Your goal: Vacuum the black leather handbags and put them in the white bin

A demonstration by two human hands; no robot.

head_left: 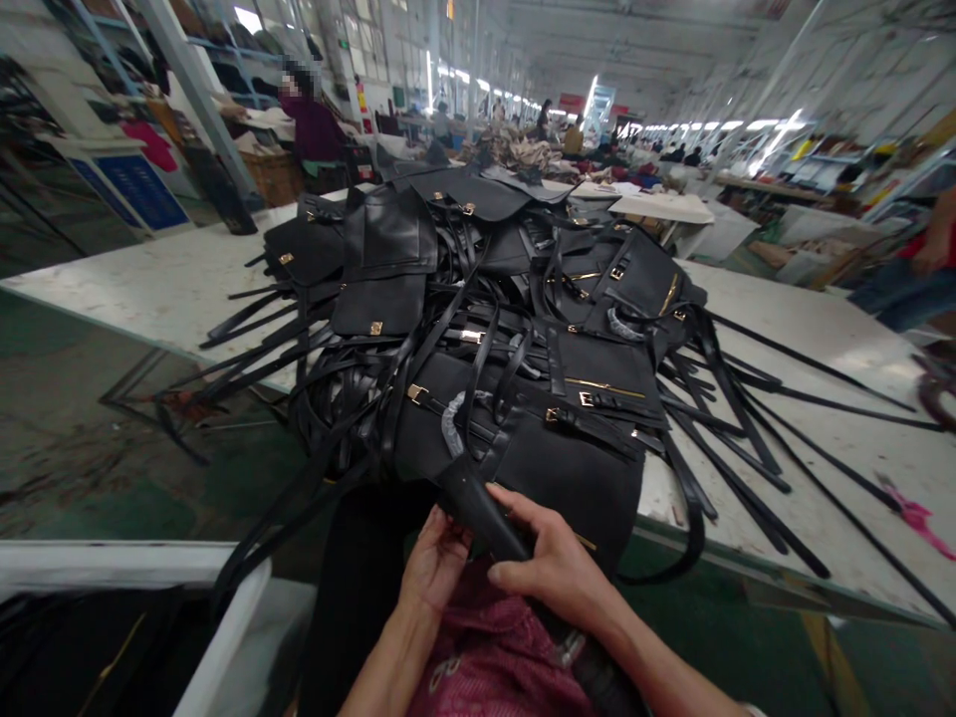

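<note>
A tall heap of black leather bags (478,299) with gold buckles and long straps covers the white table (836,358) in front of me. The nearest black bag (568,468) hangs over the table's front edge toward my lap. My left hand (437,563) and my right hand (557,563) both grip a black strap (482,513) that runs down from that bag. The right hand's fingers wrap over the strap from above, and the left hand pinches it from the left side.
Loose black straps (747,438) trail across the table's right half and off its left edge. A white bin rim (224,637) sits at my lower left. A person in dark red (314,129) sits beyond the table at back left. The floor is green.
</note>
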